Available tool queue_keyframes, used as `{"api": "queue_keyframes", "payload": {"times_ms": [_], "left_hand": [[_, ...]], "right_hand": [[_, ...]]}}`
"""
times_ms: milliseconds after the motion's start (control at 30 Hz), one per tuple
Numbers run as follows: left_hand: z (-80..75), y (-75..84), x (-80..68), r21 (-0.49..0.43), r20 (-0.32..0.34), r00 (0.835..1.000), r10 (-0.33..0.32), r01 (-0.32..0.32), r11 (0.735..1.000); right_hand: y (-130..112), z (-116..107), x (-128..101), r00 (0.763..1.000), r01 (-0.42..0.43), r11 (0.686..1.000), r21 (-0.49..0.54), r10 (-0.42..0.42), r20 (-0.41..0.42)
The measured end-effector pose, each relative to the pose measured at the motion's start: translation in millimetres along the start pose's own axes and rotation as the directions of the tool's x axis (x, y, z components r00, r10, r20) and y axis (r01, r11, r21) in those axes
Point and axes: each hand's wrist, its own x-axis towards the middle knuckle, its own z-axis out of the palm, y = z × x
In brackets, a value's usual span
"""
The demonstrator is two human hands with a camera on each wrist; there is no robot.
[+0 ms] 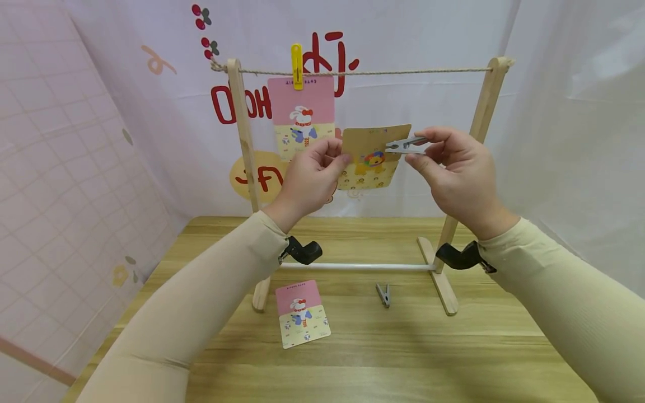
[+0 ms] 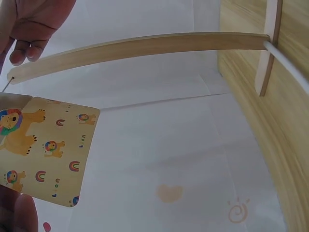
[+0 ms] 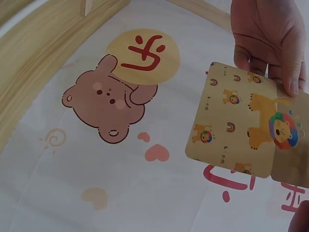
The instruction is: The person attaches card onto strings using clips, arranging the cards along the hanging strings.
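Note:
My left hand point(image 1: 317, 178) pinches the left edge of a tan and yellow card point(image 1: 364, 159) with a lion on it, held up below the rope point(image 1: 403, 72). In the right wrist view the thumb lies on the front of the lion card point(image 3: 241, 123). Between thumb and fingers, my right hand point(image 1: 456, 173) grips a grey clothespin point(image 1: 405, 145), whose tip is at the card's right part. A pink and yellow rabbit card point(image 1: 302, 115) hangs from the rope by a yellow clothespin point(image 1: 297, 67), left of the lion card.
A second rabbit card point(image 1: 303, 314) lies on the wooden table point(image 1: 373, 364), with another grey clothespin point(image 1: 384, 295) to its right. Wooden posts point(image 1: 486, 106) carry the rope, and a white bar point(image 1: 353, 267) joins their feet. Behind hangs a printed white cloth point(image 1: 413, 33).

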Motion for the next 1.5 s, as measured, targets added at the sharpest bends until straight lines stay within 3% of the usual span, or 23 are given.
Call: {"api": "queue_keyframes", "payload": {"times_ms": [333,567,933,1167,1500], "left_hand": [[-2.1,10.0,21.7,-0.041,-0.015,1.0,0.023,-0.023,0.999],[-7.4,10.1,31.8,0.028,-0.055,0.998,0.043,-0.042,0.999],[-9.8,11.8,42.1,0.054,-0.115,0.993,-0.011,0.017,0.998],[-10.2,15.3,48.4,0.019,-0.144,0.987,-0.064,0.067,0.998],[-10.4,22.1,52.6,-0.026,-0.174,0.981,-0.089,0.086,0.996]], "right_hand": [[-7.3,-2.4,8.0,0.999,0.002,1.0,0.002,-0.002,-0.034],[-12.4,-4.6,22.0,0.999,-0.042,0.999,-0.027,0.041,-0.023],[-23.6,0.9,53.9,1.0,0.008,0.994,-0.113,-0.01,-0.019],[-25.3,4.2,72.0,0.999,-0.026,0.993,-0.118,0.023,-0.029],[-28.7,8.1,94.1,0.999,-0.043,0.981,-0.19,0.039,-0.021]]}}
